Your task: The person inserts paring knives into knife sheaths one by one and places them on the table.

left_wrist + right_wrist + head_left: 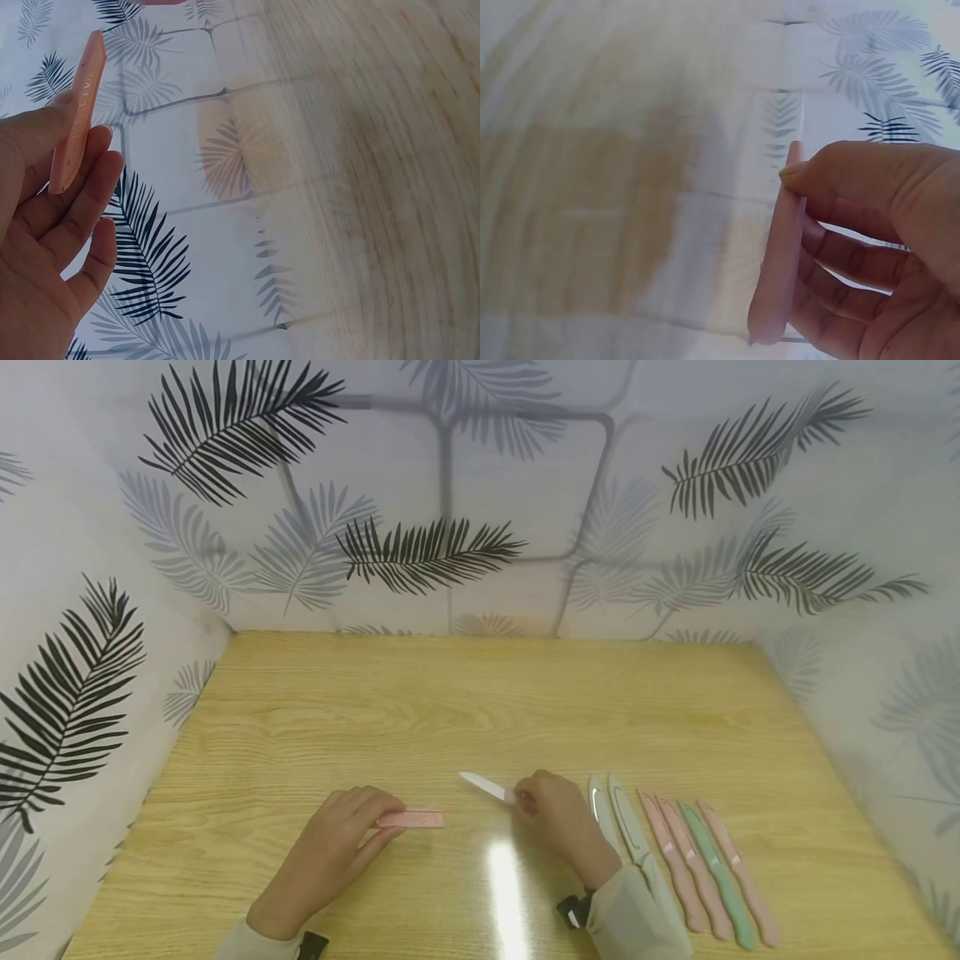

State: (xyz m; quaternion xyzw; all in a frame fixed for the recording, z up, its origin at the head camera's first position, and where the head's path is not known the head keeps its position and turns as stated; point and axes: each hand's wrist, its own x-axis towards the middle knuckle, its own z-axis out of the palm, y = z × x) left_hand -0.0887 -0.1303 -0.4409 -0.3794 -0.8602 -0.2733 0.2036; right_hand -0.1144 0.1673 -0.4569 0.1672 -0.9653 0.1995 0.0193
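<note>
My left hand point(337, 847) pinches a pink knife sheath point(420, 819) between thumb and fingers, its far end pointing right in the head view. In the left wrist view the sheath point(79, 112) stands on edge, with small raised lettering along it. My right hand point(558, 818) grips a paring knife by its pink handle point(776, 270), thumb near the handle's blade end. The bare pale blade point(482, 785) points left and away, toward the sheath but apart from it. In the right wrist view the blade shows only as a thin edge.
Right of my right hand, two white sheathed knives point(630, 818) lie side by side, partly under the sleeve. Farther right lie several pink knives point(678, 868) and one green knife point(717, 872). They rest on a wooden table point(480, 693) backed by a leaf-patterned sheet point(510, 485).
</note>
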